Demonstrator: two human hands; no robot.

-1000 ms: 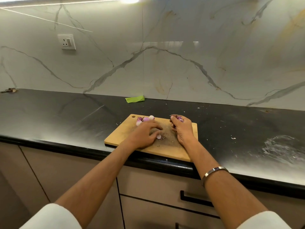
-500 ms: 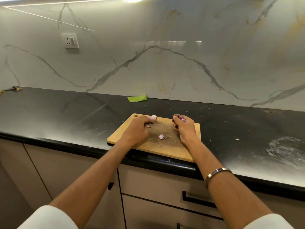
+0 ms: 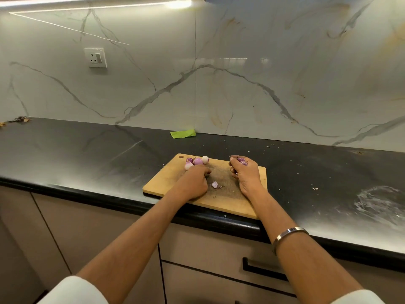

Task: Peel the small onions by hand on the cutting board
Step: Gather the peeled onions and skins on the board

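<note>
A pale marble wall (image 3: 241, 73) fills the back, with a white socket (image 3: 95, 57) set into it at the left. Below it the black counter (image 3: 76, 154) runs the full width, and brown cabinets (image 3: 208, 260) are seen under its front edge. A wooden cutting board (image 3: 171, 178) is laid near that front edge, its long axis running left to right and slightly skewed, with the hanging hole at the far-left corner.

Both bare forearms are stretched out over the board, and a metal bangle (image 3: 289, 234) is worn on the right wrist. The left hand (image 3: 194, 183) is rested knuckles-up on the board, fingers curled under; whether anything is held beneath cannot be told. Its fingertips are placed right at a cluster of 4 small onions (image 3: 197, 161) at the board's far edge: 3 purple-tinged ones bunched together and 1 paler, whitish one just to their right.

The right hand (image 3: 245, 175) is stood on its edge at the board's right side, fingers curled narrowly around a purple onion (image 3: 241, 160) held at the fingertips. Which way that onion points cannot be made out.

Between the hands, a scrap of purple peel (image 3: 215, 184) is left on the board. A green strip of tape (image 3: 183, 133) is stuck where counter meets wall.
</note>
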